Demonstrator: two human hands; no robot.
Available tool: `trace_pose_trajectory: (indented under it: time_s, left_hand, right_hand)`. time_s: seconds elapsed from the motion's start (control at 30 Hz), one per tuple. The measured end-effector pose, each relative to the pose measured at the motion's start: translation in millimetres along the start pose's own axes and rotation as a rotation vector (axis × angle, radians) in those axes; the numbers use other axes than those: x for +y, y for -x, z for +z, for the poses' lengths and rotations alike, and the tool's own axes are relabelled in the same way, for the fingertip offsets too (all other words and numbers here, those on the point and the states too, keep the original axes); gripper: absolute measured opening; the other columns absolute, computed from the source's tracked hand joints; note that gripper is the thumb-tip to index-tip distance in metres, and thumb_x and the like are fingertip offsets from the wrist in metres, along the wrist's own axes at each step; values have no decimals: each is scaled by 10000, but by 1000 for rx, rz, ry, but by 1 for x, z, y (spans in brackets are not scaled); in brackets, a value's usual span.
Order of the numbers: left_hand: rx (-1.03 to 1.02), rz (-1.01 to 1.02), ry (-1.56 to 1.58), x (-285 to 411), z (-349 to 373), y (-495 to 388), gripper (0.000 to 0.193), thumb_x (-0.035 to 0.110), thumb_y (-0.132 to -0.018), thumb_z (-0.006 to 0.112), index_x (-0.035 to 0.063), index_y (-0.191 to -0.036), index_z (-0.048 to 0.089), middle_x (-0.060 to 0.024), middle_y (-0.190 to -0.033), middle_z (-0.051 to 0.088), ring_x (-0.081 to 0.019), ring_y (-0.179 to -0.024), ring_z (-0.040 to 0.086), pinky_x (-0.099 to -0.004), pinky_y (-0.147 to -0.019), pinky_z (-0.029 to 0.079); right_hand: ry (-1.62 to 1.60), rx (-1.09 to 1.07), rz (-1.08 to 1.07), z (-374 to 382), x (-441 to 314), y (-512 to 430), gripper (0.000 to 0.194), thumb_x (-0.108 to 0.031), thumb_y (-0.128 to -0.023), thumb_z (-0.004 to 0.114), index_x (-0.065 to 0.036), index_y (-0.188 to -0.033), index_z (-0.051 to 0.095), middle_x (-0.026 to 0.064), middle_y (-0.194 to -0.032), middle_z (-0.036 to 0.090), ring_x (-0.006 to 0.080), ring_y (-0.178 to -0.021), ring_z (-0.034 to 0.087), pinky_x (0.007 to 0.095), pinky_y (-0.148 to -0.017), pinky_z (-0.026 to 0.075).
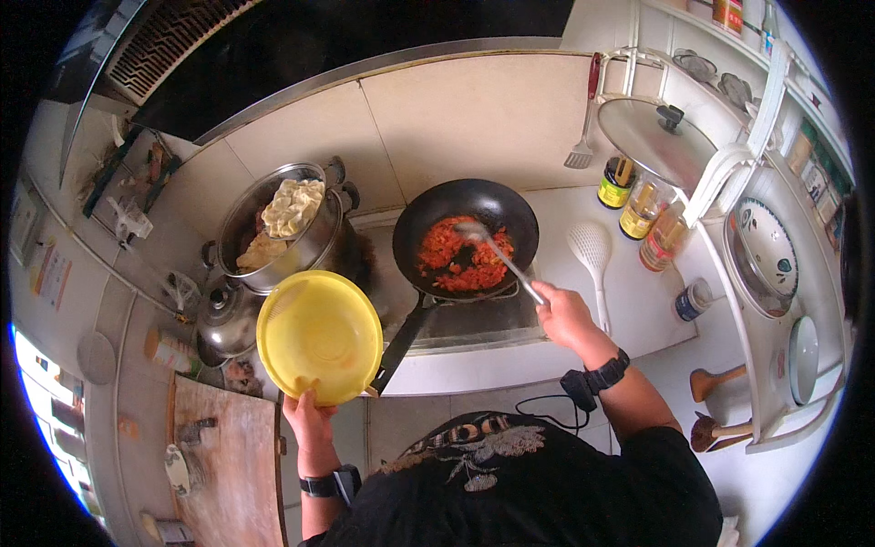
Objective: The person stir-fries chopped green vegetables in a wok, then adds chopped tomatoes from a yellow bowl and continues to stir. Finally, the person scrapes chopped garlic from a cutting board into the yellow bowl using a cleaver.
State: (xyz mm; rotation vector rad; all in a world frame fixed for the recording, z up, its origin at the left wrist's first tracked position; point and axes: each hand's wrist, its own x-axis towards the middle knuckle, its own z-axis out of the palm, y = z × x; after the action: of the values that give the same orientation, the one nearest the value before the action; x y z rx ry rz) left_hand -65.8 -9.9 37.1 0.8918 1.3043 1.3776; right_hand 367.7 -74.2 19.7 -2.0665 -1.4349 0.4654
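My left hand (pixel 311 417) grips the near rim of a yellow plastic bowl (pixel 328 335), tilted so that its nearly bare inside faces me. In my right hand (pixel 567 318) is the handle of a metal ladle or spoon (pixel 509 263). Its blurred head rests among chopped red food (pixel 454 249), which looks like tomato, in a black wok (pixel 472 198). The wok sits on the stove, and its long black handle (pixel 407 338) points toward me, partly behind the bowl. Left of the wok, pale cut pieces (pixel 294 208) are heaped at the top of a steel pot (pixel 311 263).
A lidded steel pot (pixel 229 318) stands beside the yellow bowl. On the right are a white slotted spoon (pixel 589 249), sauce jars (pixel 618 183) and a glass lid (pixel 649 140). A metal spatula (pixel 584 130) hangs on the wall. Lower left lies a wooden board (pixel 232 465).
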Motion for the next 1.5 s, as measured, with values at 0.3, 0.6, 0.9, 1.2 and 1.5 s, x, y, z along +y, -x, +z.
trace_pose_trajectory:
  time_s: [0.3,0.6,0.9,1.2,1.5]
  left_hand:
    - [30,-17,17,-4,-4,7,317,39,-849,480,1,-1163,498,-118,-927,637,-199,-584,633,-250,-387,488]
    - [28,4,42,-5,-11,4,317,49,-851,479,-5,-1163,491,-130,-918,636,-203,-575,631,-256,-393,493]
    - [14,0,35,-7,-8,-6,295,46,-852,474,-17,-1139,495,-129,-888,624,-202,-559,616,-263,-402,487]
    - [2,11,66,-6,0,-13,306,40,-844,481,-32,-1141,489,-135,-893,627,-204,-542,618,-255,-393,487]
    - [7,-14,51,-7,-7,-21,328,46,-845,467,-10,-1169,479,-138,-935,632,-208,-584,631,-262,-403,494]
  right_hand:
    - [-120,30,-64,28,-2,-57,402,-108,-830,593,-151,-1230,591,192,-964,660,373,-909,628,442,-787,509]
    - [445,-4,-335,-125,-16,10,369,-71,-749,588,-159,-1097,671,135,-859,644,341,-789,618,440,-696,496]
    - [324,-84,-190,-90,-3,4,370,-78,-769,599,-163,-1125,647,158,-869,663,362,-824,634,445,-728,507]
    - [-133,55,-49,-1,11,-13,373,-58,-840,586,-69,-1212,585,203,-920,666,342,-834,653,394,-743,521]
    - [-296,-242,9,-16,-5,30,392,-41,-842,579,-72,-1232,588,218,-906,667,260,-760,662,326,-716,510]
